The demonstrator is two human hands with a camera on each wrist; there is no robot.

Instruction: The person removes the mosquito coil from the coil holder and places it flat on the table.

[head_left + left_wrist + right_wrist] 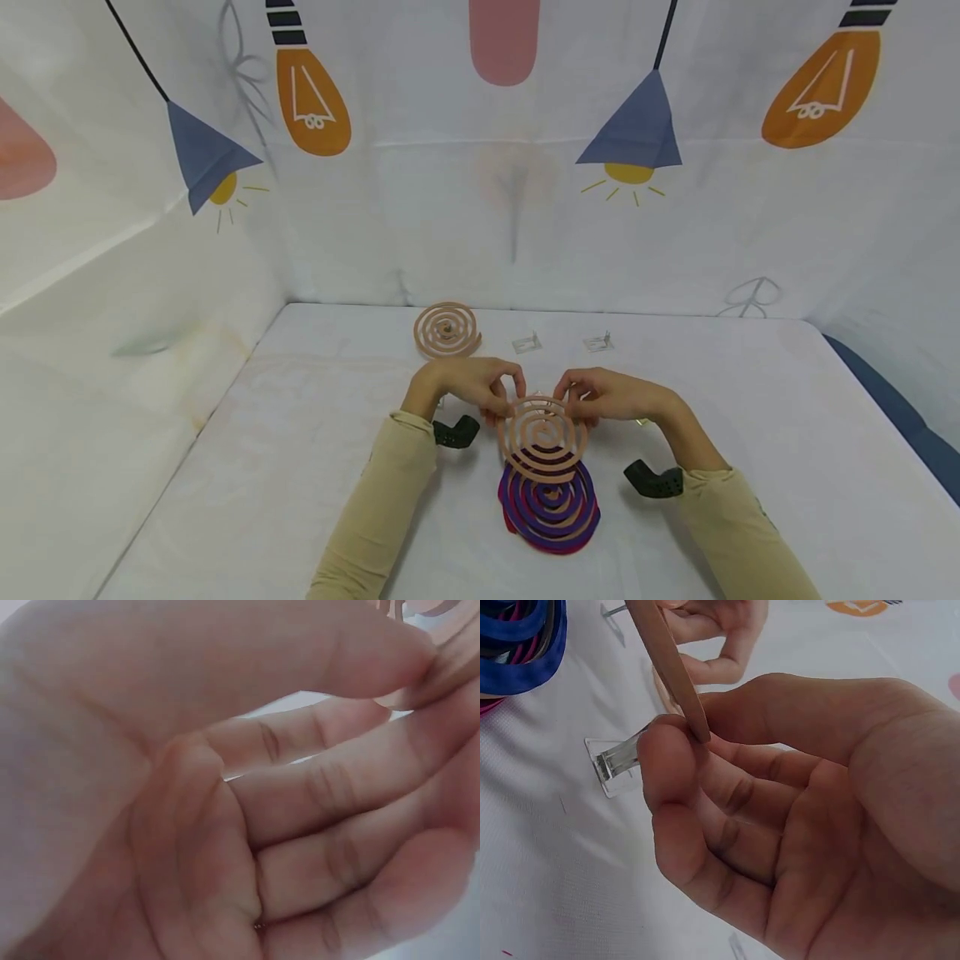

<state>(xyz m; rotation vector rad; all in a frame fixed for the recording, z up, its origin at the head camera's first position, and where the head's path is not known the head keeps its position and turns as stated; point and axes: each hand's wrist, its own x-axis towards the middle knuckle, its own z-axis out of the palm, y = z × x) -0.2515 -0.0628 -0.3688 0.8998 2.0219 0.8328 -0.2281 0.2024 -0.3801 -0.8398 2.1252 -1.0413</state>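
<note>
A tan spiral mosquito coil (546, 432) is held between my two hands, tilted above the table. My left hand (476, 383) pinches its upper left edge between thumb and fingers; in the left wrist view, part of the tan coil (454, 671) shows beyond the thumb. On the opposite edge, my right hand (617, 393) grips it the same way, and the right wrist view shows the coil (669, 667) edge-on. Just in front lies a stack of purple and red coils (555, 533), partly covered by the held one.
Another tan coil (447, 330) stands toward the back, left of centre. Two small metal stands, a left one (527, 342) and a right one (598, 342), sit near the back edge. A metal stand (615, 766) lies close under my right fingers. A printed cloth wall (450, 225) rises behind the table.
</note>
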